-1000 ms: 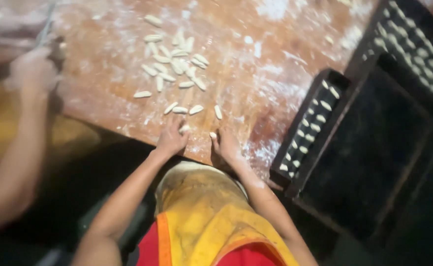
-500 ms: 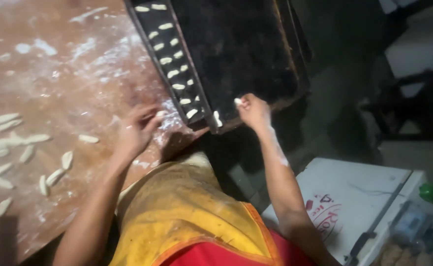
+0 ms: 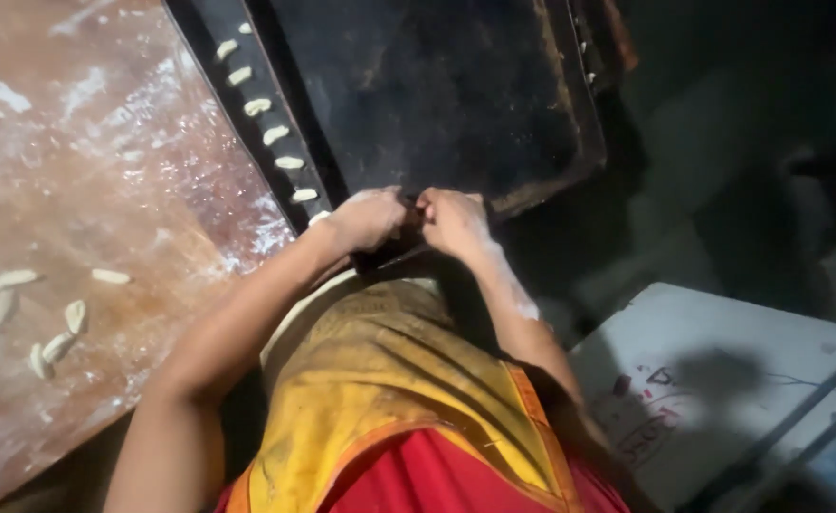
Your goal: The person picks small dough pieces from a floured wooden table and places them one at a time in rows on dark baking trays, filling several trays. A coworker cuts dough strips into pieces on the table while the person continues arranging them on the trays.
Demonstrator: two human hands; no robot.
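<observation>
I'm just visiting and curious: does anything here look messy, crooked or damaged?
Flour is smeared in patches across the wooden table, and dough pieces lie scattered there. The dark tray sits askew, its corner overhanging the table edge.

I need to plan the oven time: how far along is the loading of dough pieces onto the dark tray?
Done: one row of shaped dough pieces lines the left edge of the dark tray. In hand: the left hand and right hand meet at the tray's near edge; what they hold is hidden. Left: most of the tray is bare, and loose pieces lie on the floured table.
</observation>
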